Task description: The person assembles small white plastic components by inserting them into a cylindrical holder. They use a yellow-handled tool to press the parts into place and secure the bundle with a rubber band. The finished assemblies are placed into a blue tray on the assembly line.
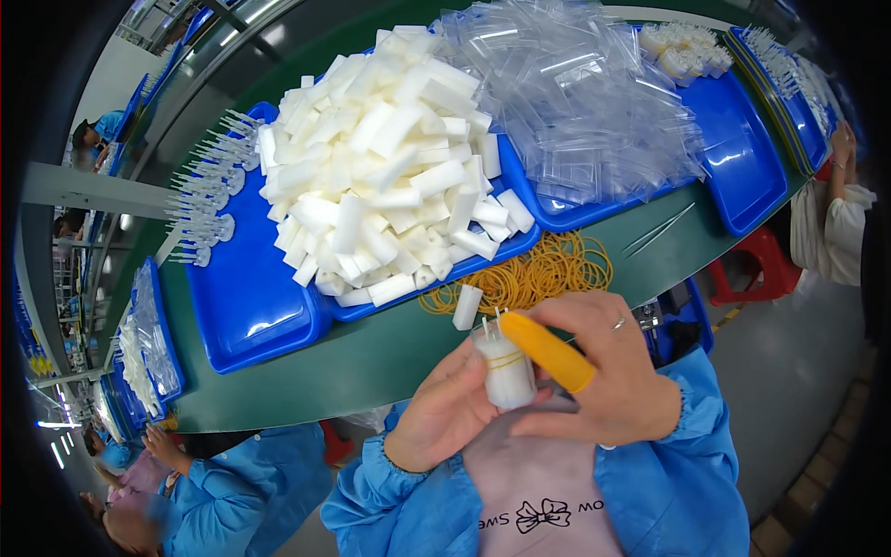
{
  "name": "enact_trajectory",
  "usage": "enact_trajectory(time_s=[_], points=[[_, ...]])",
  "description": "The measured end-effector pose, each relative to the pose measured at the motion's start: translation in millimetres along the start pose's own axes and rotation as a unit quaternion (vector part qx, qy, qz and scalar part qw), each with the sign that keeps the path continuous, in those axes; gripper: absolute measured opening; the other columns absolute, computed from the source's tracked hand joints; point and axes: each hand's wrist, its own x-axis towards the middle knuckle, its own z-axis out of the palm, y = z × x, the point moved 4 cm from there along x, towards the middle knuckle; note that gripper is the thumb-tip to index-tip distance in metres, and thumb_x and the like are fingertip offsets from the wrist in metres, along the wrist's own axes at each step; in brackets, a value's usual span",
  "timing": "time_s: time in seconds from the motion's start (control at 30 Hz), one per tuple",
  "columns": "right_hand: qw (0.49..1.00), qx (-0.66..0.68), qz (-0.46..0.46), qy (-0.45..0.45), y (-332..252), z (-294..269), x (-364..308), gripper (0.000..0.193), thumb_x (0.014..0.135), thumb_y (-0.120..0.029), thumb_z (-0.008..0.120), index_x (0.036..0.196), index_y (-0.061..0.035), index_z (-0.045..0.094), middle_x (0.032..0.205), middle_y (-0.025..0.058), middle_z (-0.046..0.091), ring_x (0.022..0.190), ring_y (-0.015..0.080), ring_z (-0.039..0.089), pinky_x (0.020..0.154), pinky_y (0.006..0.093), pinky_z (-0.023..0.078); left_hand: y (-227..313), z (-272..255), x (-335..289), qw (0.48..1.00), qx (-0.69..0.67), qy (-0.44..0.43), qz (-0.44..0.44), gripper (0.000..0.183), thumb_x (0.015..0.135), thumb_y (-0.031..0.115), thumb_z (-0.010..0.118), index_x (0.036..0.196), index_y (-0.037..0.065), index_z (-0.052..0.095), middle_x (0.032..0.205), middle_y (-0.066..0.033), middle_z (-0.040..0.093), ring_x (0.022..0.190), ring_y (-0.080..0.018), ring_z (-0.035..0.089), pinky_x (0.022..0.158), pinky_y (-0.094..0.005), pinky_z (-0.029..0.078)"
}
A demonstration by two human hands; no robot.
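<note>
Two blue trays [251,316] on green table [371,362]

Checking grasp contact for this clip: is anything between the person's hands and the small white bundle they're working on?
Nothing separate. The left hand holds the white bundle directly. The right hand touches it through a yellow finger cot on its forefinger. A yellow rubber band wraps the bundle.

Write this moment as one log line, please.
left hand: holds white bundle | right hand: on bundle, yellow finger cot | rubber bands: on table
</note>
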Motion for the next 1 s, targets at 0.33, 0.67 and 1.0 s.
enact_trajectory(time_s=[0.33, 0.67, 1.0], points=[[0.992, 0.123, 0.003, 0.026, 22.2, 15.6, -0.9, 0.067, 0.057, -0.031, 0.081, 0.114, -0.0054, 0.059, 0.110, 0.0126, 0.051, 0.096, 0.0312, 0.051, 0.080, 0.0413, 0.041, -2.8, -8.5, 6.9, 0.996, -0.005, -0.091, -0.019, 0.058, 0.093, 0.032, 0.054, 0.139, 0.004, 0.031, 0.128, -0.0116, 0.050, 0.119, -0.0216, 0.050, 0.100, -0.0358, 0.040], [0.998, 0.033, -0.030, 0.035, 16.8, 11.3, 4.3, 0.069, 0.057, -0.035, 0.082, 0.113, -0.0027, 0.059, 0.106, 0.0103, 0.051, 0.093, 0.0299, 0.052, 0.079, 0.0416, 0.040, -3.7, -14.0, 8.9, 0.990, 0.127, -0.033, 0.055, 0.056, 0.091, 0.031, 0.060, 0.134, 0.002, 0.040, 0.122, -0.0078, 0.055, 0.112, -0.0154, 0.053, 0.095, -0.0313, 0.043], [0.999, 0.021, -0.016, 0.034, 9.7, 11.2, 9.8, 0.065, 0.056, -0.035, 0.082, 0.109, -0.0034, 0.062, 0.106, 0.0103, 0.051, 0.093, 0.0294, 0.051, 0.083, 0.0429, 0.039, -1.3, -14.4, 11.8, 0.990, 0.133, -0.004, 0.051, 0.070, 0.084, 0.041, 0.066, 0.133, 0.002, 0.037, 0.122, -0.0108, 0.054, 0.113, -0.0205, 0.054, 0.096, -0.0360, 0.043]])
